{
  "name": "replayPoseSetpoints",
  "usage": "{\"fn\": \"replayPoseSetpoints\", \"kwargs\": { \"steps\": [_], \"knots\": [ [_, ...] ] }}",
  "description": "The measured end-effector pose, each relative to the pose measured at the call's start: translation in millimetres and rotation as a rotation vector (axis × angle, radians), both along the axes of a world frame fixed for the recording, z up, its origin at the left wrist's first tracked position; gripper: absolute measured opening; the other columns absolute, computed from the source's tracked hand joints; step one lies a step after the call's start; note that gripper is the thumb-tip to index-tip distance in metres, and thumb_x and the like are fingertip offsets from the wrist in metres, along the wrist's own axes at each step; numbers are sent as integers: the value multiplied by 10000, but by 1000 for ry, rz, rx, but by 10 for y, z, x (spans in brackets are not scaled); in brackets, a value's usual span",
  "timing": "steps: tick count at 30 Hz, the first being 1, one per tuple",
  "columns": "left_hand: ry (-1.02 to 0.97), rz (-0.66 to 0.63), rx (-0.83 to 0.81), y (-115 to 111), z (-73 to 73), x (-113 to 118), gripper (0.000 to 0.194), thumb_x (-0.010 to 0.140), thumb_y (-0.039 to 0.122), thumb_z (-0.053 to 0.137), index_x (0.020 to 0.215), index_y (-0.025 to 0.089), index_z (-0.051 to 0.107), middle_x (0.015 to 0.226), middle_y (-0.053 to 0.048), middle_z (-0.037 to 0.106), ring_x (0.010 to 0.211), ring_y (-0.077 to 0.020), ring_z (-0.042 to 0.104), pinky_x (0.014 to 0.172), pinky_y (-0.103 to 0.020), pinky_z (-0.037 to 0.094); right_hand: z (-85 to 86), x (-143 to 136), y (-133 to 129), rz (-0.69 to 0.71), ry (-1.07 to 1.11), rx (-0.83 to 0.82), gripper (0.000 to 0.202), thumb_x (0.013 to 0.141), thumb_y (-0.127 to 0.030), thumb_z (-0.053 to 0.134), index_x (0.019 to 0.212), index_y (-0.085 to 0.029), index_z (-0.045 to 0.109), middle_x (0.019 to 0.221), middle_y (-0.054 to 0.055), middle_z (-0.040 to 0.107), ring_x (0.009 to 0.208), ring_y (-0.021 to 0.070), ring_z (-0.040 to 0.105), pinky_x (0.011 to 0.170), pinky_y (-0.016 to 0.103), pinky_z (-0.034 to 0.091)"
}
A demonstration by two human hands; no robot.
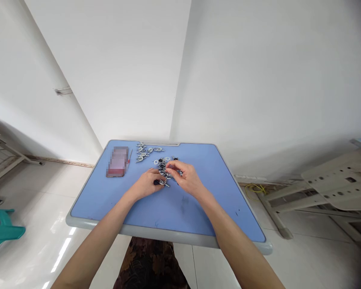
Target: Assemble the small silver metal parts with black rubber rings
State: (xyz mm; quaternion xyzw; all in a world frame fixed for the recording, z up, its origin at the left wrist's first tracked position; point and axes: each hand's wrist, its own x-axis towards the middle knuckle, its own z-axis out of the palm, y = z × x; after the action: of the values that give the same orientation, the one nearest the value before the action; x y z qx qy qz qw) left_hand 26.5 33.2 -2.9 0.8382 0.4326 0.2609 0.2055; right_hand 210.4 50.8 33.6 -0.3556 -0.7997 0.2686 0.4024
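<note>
Several small metal parts with black round pieces (161,165) lie in a pile near the middle of the blue table (102,200). At the pile's near left edge, my left hand (147,184) is closed on a metal part with a black end (161,182). My right hand (183,174) comes over the pile from the right, thumb and forefinger pinched together; what is between the fingertips is too small to make out. Further back on the table, several similar metal parts (142,155) form a loose group.
A phone-like object (117,161), pixelated, lies at the table's left, with a thin red-handled tool (129,156) beside it. White walls stand behind. A green stool (6,228) is at the left, and another desk's frame (333,188) at the right.
</note>
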Motion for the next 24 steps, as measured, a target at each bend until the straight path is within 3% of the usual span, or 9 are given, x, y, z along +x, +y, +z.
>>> {"fn": "replayPoseSetpoints", "kwargs": {
  "steps": [6, 13, 19, 24],
  "knots": [
    [7, 4, -9, 7, -17, -1, 184, 784, 153, 631, 944, 197, 710, 911, -36, 643, 891, -196, 554, 824, -302, 440, -22, 6, 8, 24, -1, -4, 125, 874, -254, 504, 881, -206, 620, 773, 17, 641, 668, 143, 565, 600, 259, 459],
    [-2, -6, -52, 7, -28, -3, 209, 801, 158, 627, 984, 209, 713, 1030, -49, 650, 970, -212, 552, 875, -320, 438, -103, -31, 25, 59, 55, 40, 204, 860, -206, 522, 1020, -246, 643, 939, 35, 676, 835, 169, 618, 739, 302, 512],
    [17, 6, -46, 21, -34, -2, 169, 798, 182, 649, 951, 201, 720, 961, -44, 661, 939, -219, 549, 865, -332, 440, -106, -62, 25, -26, 69, -4, 103, 834, -236, 555, 887, -222, 643, 751, 6, 652, 651, 147, 594, 619, 272, 483],
    [20, 14, -44, 14, -40, 2, 168, 799, 181, 653, 952, 196, 720, 933, -44, 658, 916, -218, 544, 846, -333, 443, -105, -94, -7, -116, 79, -15, 76, 837, -252, 553, 826, -210, 616, 742, 9, 638, 665, 149, 586, 596, 258, 453]
  ]
}}
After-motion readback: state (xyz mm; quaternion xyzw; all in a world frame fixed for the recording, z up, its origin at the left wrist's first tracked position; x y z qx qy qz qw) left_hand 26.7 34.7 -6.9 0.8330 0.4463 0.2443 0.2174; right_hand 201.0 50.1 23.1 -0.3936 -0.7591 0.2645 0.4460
